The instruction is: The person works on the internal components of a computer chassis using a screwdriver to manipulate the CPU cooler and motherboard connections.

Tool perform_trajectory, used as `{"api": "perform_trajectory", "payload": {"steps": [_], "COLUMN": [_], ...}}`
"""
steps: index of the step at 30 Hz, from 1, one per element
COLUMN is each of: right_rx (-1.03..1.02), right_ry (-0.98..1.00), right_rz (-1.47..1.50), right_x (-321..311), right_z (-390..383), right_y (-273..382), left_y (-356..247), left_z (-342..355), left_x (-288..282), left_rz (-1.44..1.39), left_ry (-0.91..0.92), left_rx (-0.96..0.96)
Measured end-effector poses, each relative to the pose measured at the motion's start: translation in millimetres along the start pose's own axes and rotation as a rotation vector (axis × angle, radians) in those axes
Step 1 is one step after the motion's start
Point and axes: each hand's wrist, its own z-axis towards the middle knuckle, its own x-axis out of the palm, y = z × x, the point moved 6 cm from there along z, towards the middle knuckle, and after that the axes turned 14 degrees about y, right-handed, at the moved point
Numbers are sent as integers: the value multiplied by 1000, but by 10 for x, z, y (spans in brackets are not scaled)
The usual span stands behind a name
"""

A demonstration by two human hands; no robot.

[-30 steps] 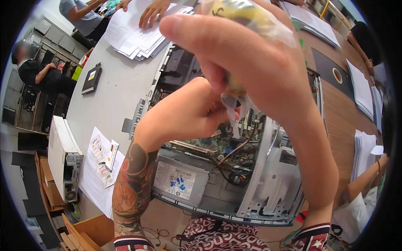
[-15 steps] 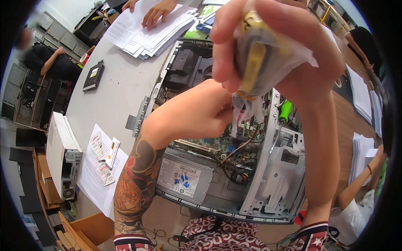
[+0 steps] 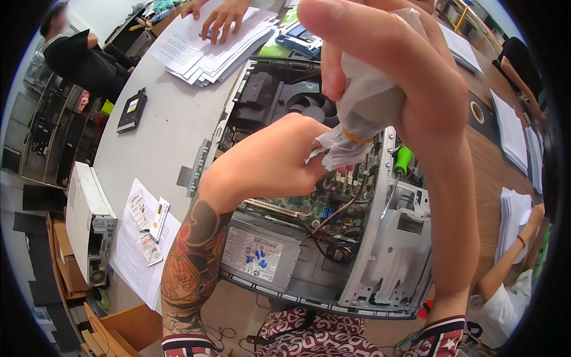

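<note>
My right hand is closed around a crumpled translucent plastic bag tied with a yellow band, held up over an open computer case. My left hand is bent low over the green motherboard, fingers curled and mostly hidden behind the bag's loose end; what they hold I cannot make out. A black fan shows behind the hands. A green-handled screwdriver lies along the right side of the case. A metal power supply is at the near left.
A white computer unit, papers and a black drive sit at left. A co-worker's hands touch stacked papers at the back. People stand at left and right; another person's arm reaches among papers at near right.
My right hand has shifted right and rotated the bag, so its pale side faces up instead of the yellow contents. More of the fan shows. The person at the left has moved.
</note>
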Motion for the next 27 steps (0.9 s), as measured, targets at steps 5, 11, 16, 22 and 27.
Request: {"api": "perform_trajectory", "payload": {"steps": [5, 11, 16, 22, 27], "right_rx": [27, -40, -222, -223, -176], "right_ry": [-35, 71, 108, 67, 46], "right_rz": [201, 113, -11, -14, 77], "right_x": [38, -20, 158, 152, 188], "right_z": [48, 79, 150, 102, 74], "right_y": [-208, -137, -207, -207, -154], "left_y": [50, -8, -180, -246, -132], "left_z": [-60, -19, -278, -336, -204], "left_x": [-84, -133, -268, -327, -257], "left_rz": [91, 152, 64, 76, 212], "left_ry": [-58, -138, -542, -570, -427], "left_rx": [6, 21, 144, 271, 188]}}
